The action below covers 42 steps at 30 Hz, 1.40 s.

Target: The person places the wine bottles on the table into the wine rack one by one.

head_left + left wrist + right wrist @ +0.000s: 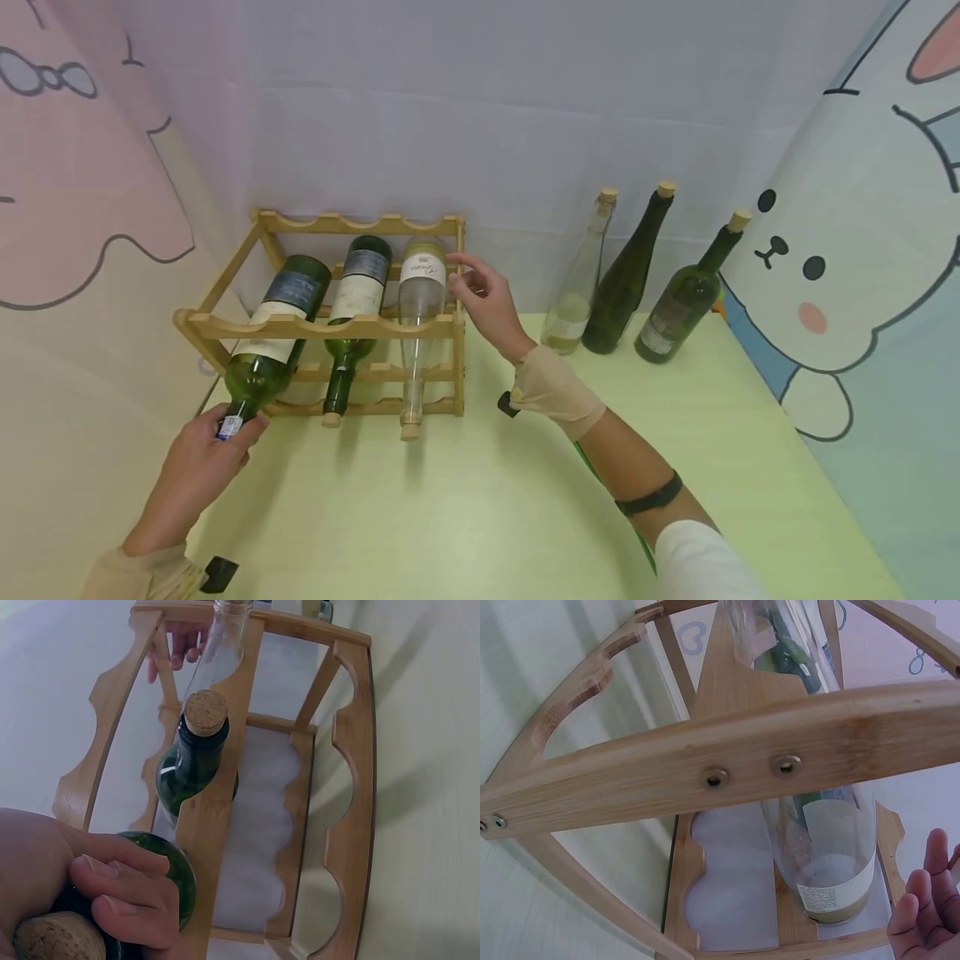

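Note:
My left hand (206,458) grips the neck of a green wine bottle (258,377), which lies tilted, neck toward me, in the left end of a wooden wine rack (390,327). In the left wrist view its cork (60,937) shows beside the curled fingers (135,919). A second green bottle (358,293) and a clear bottle (422,302) lie in the top tier to its right, corks toward me. My right hand (491,308) is beside the clear bottle's base, at the rack's right end. In the right wrist view its loosely bent fingers (922,915) are apart from the glass.
On the light green table (480,500), right of the rack, stand a corked clear bottle (573,308), a dark slender bottle (626,283) and a dark labelled bottle (678,312). A pale curtain (525,142) hangs close behind the rack.

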Available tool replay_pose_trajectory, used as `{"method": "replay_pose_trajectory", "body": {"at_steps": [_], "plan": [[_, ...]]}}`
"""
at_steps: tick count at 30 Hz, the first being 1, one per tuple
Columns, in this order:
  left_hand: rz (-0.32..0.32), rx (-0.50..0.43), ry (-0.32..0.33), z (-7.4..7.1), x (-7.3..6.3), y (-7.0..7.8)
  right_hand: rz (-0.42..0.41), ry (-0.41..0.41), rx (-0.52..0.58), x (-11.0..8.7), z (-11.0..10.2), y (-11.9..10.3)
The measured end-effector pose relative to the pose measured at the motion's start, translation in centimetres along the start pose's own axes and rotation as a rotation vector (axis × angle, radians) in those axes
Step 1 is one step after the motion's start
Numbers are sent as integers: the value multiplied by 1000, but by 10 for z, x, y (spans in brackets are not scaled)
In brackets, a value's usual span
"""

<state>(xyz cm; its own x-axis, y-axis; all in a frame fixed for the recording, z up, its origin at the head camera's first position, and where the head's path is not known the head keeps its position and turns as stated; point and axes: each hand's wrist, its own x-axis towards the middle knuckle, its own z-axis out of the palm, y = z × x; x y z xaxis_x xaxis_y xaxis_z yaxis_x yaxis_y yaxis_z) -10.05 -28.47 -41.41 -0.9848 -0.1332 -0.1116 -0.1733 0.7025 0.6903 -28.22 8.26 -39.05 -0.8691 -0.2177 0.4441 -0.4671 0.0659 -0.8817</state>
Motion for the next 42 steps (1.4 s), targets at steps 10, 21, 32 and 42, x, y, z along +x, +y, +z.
{"method": "replay_pose_trajectory", "body": {"at_steps": [10, 21, 32, 42], "plan": [[18, 2, 10, 2, 18, 8, 7, 19, 3, 0, -1, 1], [12, -27, 54, 7, 31, 13, 9, 21, 10, 0, -1, 3], [13, 20, 135, 15, 43, 7, 26, 18, 12, 0, 4, 4], [-8, -39, 112, 18, 43, 7, 20, 29, 1, 0, 3, 2]]}}
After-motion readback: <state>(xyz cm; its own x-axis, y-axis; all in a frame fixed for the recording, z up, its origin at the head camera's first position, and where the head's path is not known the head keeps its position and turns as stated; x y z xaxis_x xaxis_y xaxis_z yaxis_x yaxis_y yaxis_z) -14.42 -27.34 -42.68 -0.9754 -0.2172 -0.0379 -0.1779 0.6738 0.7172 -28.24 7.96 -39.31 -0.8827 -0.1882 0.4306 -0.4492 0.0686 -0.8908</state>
